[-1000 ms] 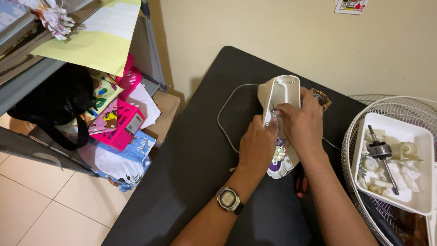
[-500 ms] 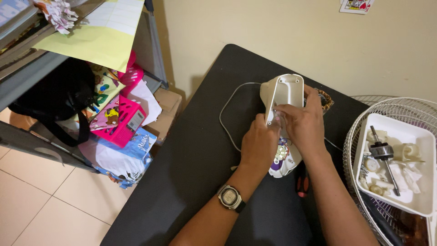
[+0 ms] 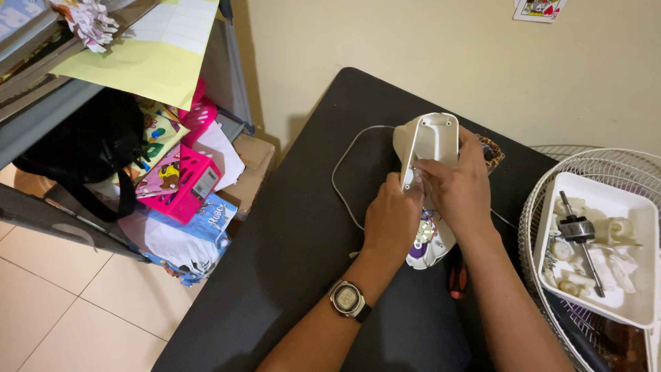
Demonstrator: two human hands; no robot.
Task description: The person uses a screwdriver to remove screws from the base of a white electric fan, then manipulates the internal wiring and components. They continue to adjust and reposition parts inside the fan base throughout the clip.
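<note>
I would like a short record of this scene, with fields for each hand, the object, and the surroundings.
left hand: grips the side of the white appliance housing
right hand: on the housing, fingers at its edge
housing state: opened, inner parts showing at its lower end
surface: black table
right side: white tray of small parts on a fan grille

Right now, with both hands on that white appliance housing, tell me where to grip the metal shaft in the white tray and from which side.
Take the metal shaft by its long bare lower stretch, below the dark collar near its upper end. It lies flat and diagonal on the white tray, among white plastic parts. Come from above with the right hand, the nearer one, fingers pinching across the rod.
</note>
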